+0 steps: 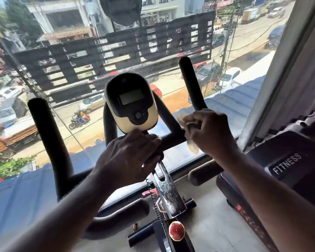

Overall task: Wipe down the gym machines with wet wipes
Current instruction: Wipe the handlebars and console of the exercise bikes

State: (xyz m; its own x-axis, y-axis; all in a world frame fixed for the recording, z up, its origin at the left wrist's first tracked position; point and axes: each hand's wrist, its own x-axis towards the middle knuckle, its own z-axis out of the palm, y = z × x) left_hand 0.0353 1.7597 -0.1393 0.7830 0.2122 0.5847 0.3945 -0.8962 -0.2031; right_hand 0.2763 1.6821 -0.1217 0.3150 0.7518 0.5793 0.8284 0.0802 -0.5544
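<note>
An exercise bike stands before me, with black padded handlebars [190, 84] rising left and right and a cream and black console [133, 102] in the middle. My right hand [210, 132] grips the right handlebar near its bend, with a pale wet wipe [192, 146] wrapped between palm and bar. Ends of the wipe stick out above and below my fingers. My left hand [129, 157] grips the centre of the crossbar just under the console, above the worn metal stem [168, 191].
A large window [80, 51] directly behind the bike looks down on a street. To the right stands a dark machine marked FITNESS [287, 163]. A red knob [176, 230] sits low on the bike frame. Grey floor shows around the base.
</note>
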